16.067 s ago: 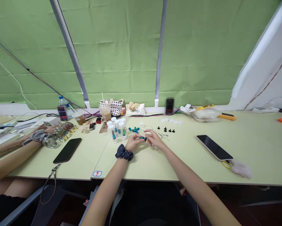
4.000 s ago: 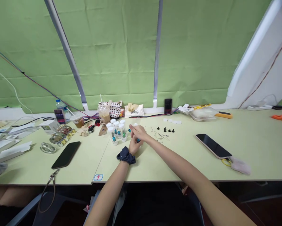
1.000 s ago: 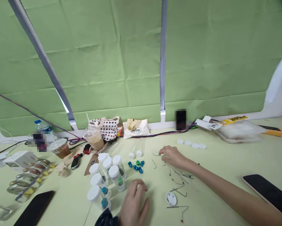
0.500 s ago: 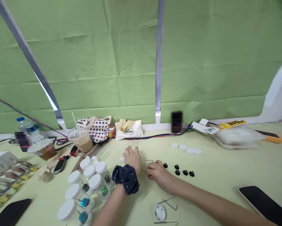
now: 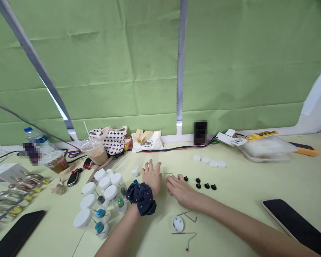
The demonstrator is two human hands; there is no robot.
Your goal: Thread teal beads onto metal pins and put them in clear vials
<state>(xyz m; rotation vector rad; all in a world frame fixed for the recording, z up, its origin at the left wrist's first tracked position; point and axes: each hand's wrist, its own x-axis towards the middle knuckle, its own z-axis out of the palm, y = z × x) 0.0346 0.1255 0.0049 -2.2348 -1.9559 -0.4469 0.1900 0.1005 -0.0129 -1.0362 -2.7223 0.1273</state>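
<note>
Finding the left hand (image 5: 151, 177) and the right hand (image 5: 180, 191) resting palm-down on the pale green counter (image 5: 238, 210), a small gap between them. Each grip is open and has hold of nothing visible: left fingers spread, right fingers loosely extended. Reference point for this report is the cluster of white-capped clear vials (image 5: 104, 196), several tilted, with teal and green beads inside. The left hand lies just right of the cluster, a navy dotted scrunchie (image 5: 141, 198) on its wrist; a small white cap (image 5: 135, 172) and a teal bead (image 5: 135, 182) sit between hand and cluster. The right hand lies farther right of the cluster, fingertips near a bent wire (image 5: 168, 173) and five black studs (image 5: 199, 183). Farther right of the cluster are four white discs (image 5: 208, 161) and a black smartphone (image 5: 294, 221).
</note>
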